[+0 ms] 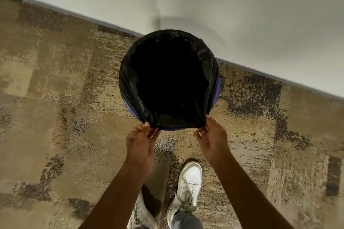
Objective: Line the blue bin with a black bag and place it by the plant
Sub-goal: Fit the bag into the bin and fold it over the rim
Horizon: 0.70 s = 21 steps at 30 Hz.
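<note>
Blue bin [217,87] on carpet; both hands, left [140,143], right [212,137], pinching black bag [130,80] hem at near rim.

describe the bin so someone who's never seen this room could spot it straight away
Follow the white wall down to where it meets the patterned carpet. The round blue bin stands there, just beyond the white shoes. A black bag covers its rim.

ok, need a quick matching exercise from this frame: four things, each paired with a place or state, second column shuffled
Things:
1. black bag
2. blue bin
3. left hand
4. shoes

Descriptions:
A. pinching the bag's near edge, left side
B. white, on the carpet
C. folded over the rim
D. mostly hidden, showing only beneath the bag

Pairs: 1-C, 2-D, 3-A, 4-B
</note>
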{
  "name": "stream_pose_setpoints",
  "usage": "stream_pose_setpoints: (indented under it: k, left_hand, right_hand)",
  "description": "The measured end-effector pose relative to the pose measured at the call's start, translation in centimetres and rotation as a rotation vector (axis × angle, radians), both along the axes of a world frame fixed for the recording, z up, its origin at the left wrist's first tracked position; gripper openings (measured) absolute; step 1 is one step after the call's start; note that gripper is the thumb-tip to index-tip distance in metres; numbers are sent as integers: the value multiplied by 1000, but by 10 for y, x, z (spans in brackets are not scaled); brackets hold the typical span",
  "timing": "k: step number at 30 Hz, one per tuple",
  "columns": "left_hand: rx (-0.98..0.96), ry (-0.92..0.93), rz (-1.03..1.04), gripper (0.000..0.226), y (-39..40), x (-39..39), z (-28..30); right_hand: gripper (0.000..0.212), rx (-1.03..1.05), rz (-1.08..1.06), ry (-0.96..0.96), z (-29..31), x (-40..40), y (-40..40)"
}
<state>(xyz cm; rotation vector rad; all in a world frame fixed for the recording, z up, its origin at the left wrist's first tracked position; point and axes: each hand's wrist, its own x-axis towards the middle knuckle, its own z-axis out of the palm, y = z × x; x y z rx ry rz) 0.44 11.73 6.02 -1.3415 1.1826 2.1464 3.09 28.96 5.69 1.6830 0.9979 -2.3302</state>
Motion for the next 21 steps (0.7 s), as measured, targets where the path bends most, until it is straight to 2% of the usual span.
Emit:
stream_pose_setpoints:
  k: [9,12,16,21]
  left_hand:
    - [-150,-6,-76,19,15,-10,5]
    - [-191,7,-92,17,9,-10,2]
    - [-254,33,-106,16,1,-15,-3]
    - [-247,36,-87,17,1,-14,-6]
  right_hand:
    - [9,59,-195,-4,-17,-10,-1]
    - [24,40,-216,-22,-22,-18,-8]
    - [12,44,-216,12,-28,-26,-13]
    - [10,42,-249,35,-31,-38,-6]
